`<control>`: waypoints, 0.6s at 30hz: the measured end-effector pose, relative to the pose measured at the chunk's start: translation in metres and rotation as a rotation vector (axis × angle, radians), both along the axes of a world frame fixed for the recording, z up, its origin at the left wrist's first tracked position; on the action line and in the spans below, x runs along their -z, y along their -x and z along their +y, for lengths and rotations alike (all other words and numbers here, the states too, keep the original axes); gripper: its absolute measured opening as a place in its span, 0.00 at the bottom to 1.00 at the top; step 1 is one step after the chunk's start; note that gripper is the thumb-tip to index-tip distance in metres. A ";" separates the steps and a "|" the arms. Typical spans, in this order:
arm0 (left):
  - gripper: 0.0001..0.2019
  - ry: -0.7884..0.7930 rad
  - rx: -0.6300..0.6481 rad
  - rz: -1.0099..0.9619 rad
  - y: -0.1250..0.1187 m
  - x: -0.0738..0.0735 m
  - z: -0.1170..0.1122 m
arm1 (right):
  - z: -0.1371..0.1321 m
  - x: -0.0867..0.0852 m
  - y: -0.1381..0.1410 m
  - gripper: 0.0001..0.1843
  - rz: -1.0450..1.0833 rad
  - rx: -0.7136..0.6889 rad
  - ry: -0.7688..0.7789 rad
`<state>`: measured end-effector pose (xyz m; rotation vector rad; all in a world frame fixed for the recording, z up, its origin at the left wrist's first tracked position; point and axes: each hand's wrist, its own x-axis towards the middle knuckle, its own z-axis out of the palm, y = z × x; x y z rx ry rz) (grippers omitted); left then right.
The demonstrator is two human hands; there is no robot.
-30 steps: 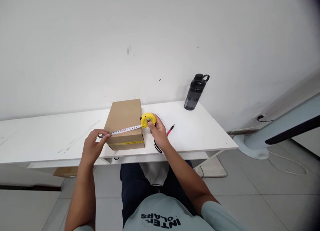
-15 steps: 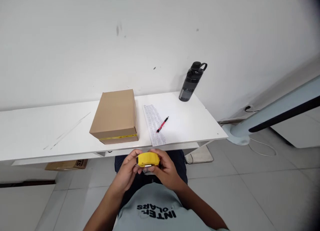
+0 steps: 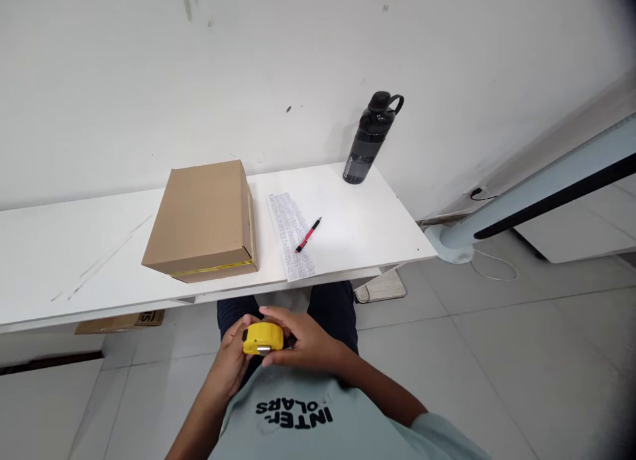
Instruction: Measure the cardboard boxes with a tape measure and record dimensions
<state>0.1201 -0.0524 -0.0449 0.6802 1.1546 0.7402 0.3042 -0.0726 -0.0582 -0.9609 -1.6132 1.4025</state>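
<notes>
Between my two hands, above my lap, is a yellow tape measure (image 3: 263, 337) with a black end and a metal clip. My left hand (image 3: 233, 354) grips its left end, with the fingers partly hidden behind it. On the other side, my right hand (image 3: 305, 339) is closed round the right end, thumb below and fingers above. Beyond them on the white table stands a closed cardboard box (image 3: 203, 215) with a yellow strip round its side. A sheet of handwritten paper (image 3: 288, 234) lies right of the box, a red and black pen (image 3: 309, 234) resting across it.
A dark water bottle (image 3: 368, 142) stands at the back right of the white table (image 3: 362, 228). Right of the table rises a pale blue column (image 3: 536, 195) on a round base. Under the table, a cardboard piece (image 3: 119, 321) lies on the floor.
The tape measure and both hands have shifted left and slightly down, closer to my body. The view has tilted and turned, so the table things sit further left and higher.
</notes>
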 end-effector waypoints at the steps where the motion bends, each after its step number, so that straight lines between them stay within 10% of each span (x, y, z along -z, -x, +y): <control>1: 0.28 0.015 -0.023 -0.052 0.002 -0.002 -0.001 | 0.004 -0.002 -0.003 0.47 -0.004 -0.047 -0.065; 4: 0.26 0.101 -0.073 -0.232 0.006 -0.005 -0.003 | 0.031 -0.006 -0.029 0.42 -0.056 0.041 -0.286; 8: 0.22 0.158 0.033 -0.485 0.010 -0.001 -0.008 | 0.110 -0.011 -0.098 0.29 -0.473 0.665 -0.276; 12: 0.17 0.104 0.186 -0.607 0.015 0.011 -0.014 | 0.175 -0.011 -0.145 0.30 -1.193 0.346 -0.293; 18: 0.16 0.103 0.180 -0.338 0.021 0.019 -0.030 | 0.178 -0.005 -0.148 0.28 -1.346 0.132 -0.376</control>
